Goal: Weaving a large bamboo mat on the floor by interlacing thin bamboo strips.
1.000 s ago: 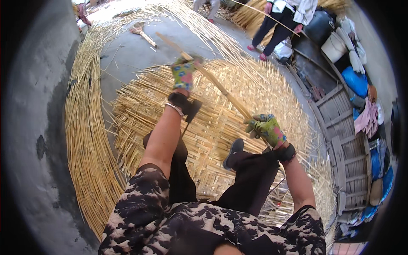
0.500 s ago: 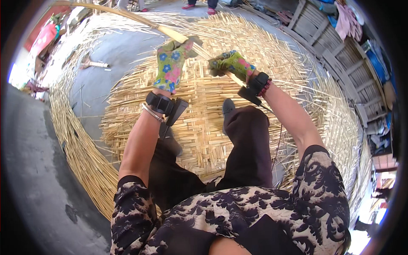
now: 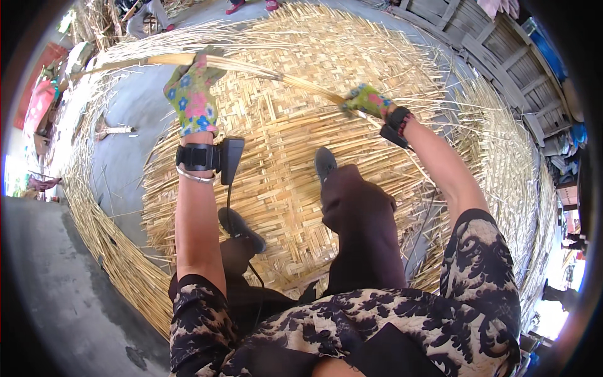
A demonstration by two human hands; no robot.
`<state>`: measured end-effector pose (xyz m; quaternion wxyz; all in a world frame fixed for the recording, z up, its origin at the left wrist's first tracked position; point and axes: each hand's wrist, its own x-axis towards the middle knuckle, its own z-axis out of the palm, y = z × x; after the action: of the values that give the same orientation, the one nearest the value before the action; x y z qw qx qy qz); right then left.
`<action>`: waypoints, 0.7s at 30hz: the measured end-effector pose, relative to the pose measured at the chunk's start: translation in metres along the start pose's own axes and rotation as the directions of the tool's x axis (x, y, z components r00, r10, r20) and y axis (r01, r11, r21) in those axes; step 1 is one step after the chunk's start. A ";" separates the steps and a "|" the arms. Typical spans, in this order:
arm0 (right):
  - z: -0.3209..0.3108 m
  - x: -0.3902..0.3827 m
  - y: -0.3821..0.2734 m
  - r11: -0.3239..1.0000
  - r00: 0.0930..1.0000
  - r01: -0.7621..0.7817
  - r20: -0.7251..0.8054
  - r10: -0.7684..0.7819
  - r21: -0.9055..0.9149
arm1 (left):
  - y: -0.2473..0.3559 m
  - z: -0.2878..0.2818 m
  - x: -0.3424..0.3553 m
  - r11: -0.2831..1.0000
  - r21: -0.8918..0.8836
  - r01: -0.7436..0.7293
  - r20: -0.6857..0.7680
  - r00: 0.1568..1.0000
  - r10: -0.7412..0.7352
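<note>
A broom (image 3: 115,131) lies on the grey floor (image 3: 125,162); a slatted wooden frame (image 3: 488,68) and pink cloth (image 3: 500,7) sit upper right; red shoes (image 3: 236,7) show at top.

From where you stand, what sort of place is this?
Likely a weaving workspace: a large golden woven mat underfoot, loose straw-coloured stalks at left, and long yellowish strips held above.

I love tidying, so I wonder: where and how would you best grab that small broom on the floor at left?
Probably by the slim handle, from above on the mat's side. The broom seems to lie flat, handle pointing toward the woven mat, wider brush head facing away. The left hand is nearer, but it holds the long strip.
</note>
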<state>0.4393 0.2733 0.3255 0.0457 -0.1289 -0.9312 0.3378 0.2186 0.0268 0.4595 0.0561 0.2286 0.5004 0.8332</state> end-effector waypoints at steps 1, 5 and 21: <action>-0.015 -0.009 0.034 0.983 0.986 0.154 -0.051 -0.159 -0.099 | -0.013 0.008 0.005 0.997 -0.020 0.078 0.004 0.997 -0.077; -0.027 -0.003 0.054 0.943 0.944 -0.331 0.015 0.331 0.034 | -0.075 -0.016 0.021 0.914 -0.120 0.387 -0.030 0.919 -0.393; -0.057 0.068 0.247 0.690 0.876 -0.430 -0.083 0.475 -0.582 | -0.310 -0.223 -0.031 0.724 0.496 0.480 0.011 0.830 -0.558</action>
<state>0.4352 0.5098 0.2107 -0.1153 -0.3493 -0.9290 0.0404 0.1068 -0.0108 0.0954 0.2698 0.1513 0.7255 0.6148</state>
